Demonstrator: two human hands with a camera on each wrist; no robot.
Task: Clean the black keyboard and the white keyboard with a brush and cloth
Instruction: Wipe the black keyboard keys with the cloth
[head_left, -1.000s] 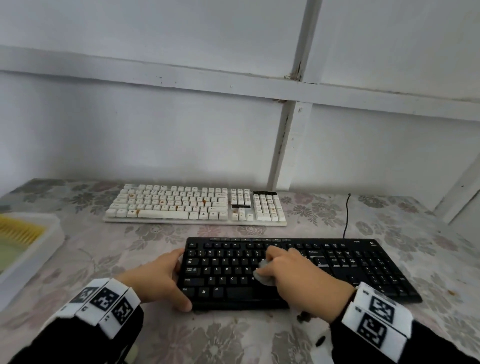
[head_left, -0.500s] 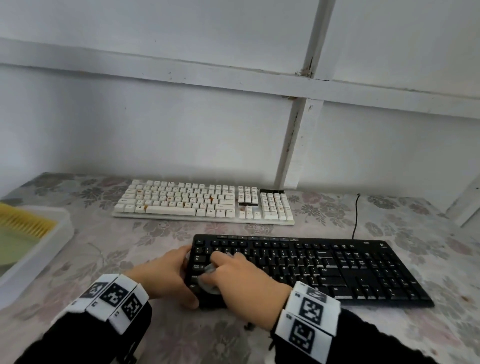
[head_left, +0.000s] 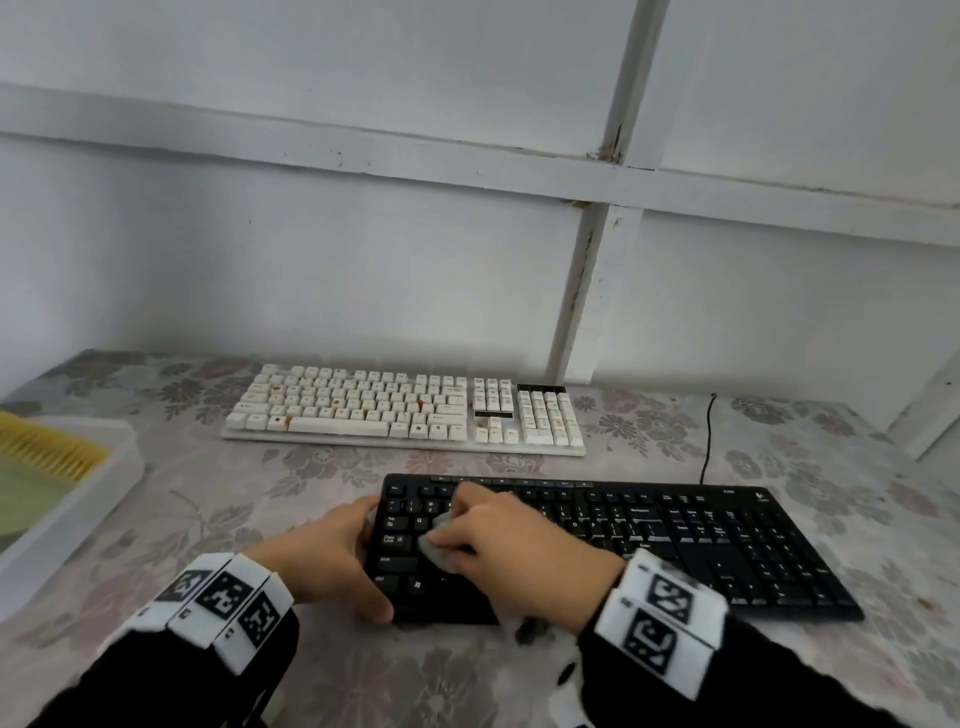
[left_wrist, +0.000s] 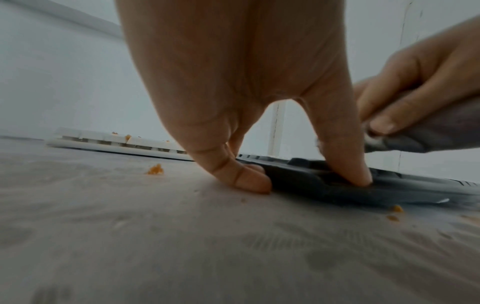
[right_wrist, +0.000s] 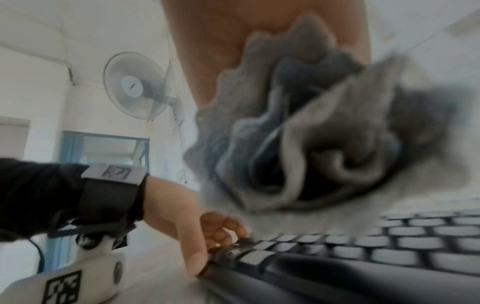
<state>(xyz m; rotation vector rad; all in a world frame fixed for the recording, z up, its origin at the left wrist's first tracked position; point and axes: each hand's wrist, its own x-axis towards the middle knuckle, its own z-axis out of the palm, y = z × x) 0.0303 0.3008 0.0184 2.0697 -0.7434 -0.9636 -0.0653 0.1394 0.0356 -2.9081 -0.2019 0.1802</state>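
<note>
Your left hand (head_left: 327, 558) sits low and left of centre in the head view, clamped on the left end of the flat black plastic keyboard (head_left: 675, 540): the thumb presses on its near corner and the curled fingers (left_wrist: 249, 181) rest against its left edge on the floral-patterned worktop (head_left: 208, 509). Your right hand (head_left: 514, 540) lies just right of it, over the keyboard's left block of keys, with its fingers curled around a bunched grey cloth (head_left: 436, 545); the cloth touches the keys near Caps Lock. In the right wrist view the cloth (right_wrist: 298, 133) fills the centre and is blurred. The two hands are near each other but not touching.

You have two keyboards in view. The black one is in the lower centre and right of the head frame, with a thin black cable (head_left: 707, 441) running from its far edge. The white plastic keyboard (head_left: 405, 410) lies beyond it, toward the wall, well apart from both hands, with orange specks on several keys. One white rectangular tray (head_left: 88, 499) sits at the left edge of the frame and holds one brush with yellow bristles (head_left: 49, 452). In the left wrist view you can count three orange crumbs (left_wrist: 155, 169) on the worktop: one left of your fingers and two by the black keyboard's near edge.
</note>
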